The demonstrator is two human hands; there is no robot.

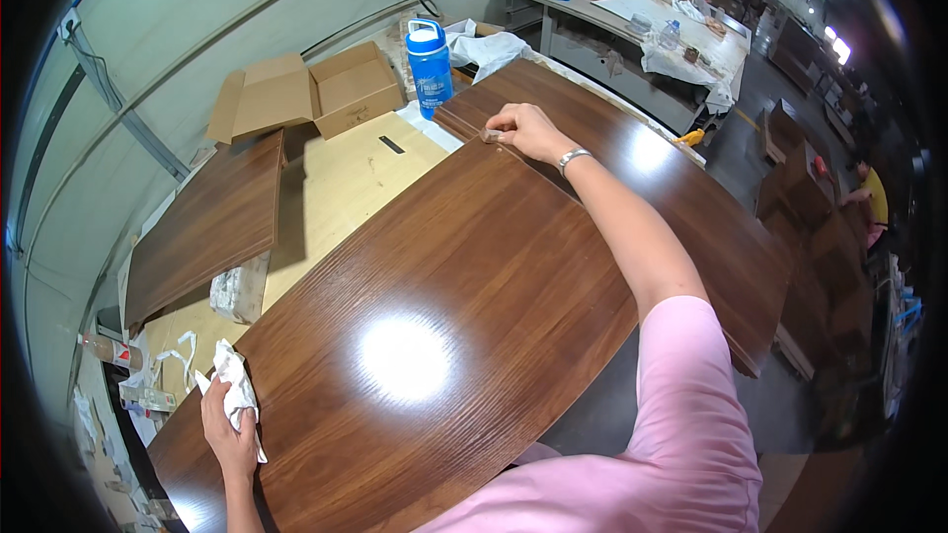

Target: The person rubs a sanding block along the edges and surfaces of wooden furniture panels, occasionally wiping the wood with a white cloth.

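Note:
A large glossy brown wood-grain panel (pixel 474 266) lies flat in front of me, with a bright lamp reflection in its middle. At its near left edge, my left hand (pixel 227 434) is closed around a crumpled white cloth (pixel 235 385). My right arm stretches across to the panel's far corner. There my right hand (pixel 530 133) pinches a small pale piece against the edge; its kind is too small to tell. Just beyond that corner lies a second brown panel (pixel 642 153), partly behind my right forearm.
A third brown panel (pixel 212 222) leans on a wrapped block (pixel 237 288) at left. Behind stand an open cardboard box (pixel 357 99) and a blue bottle (pixel 429 74). A cluttered workbench (pixel 592 15) is farther back; a person in yellow (pixel 874 197) is at far right.

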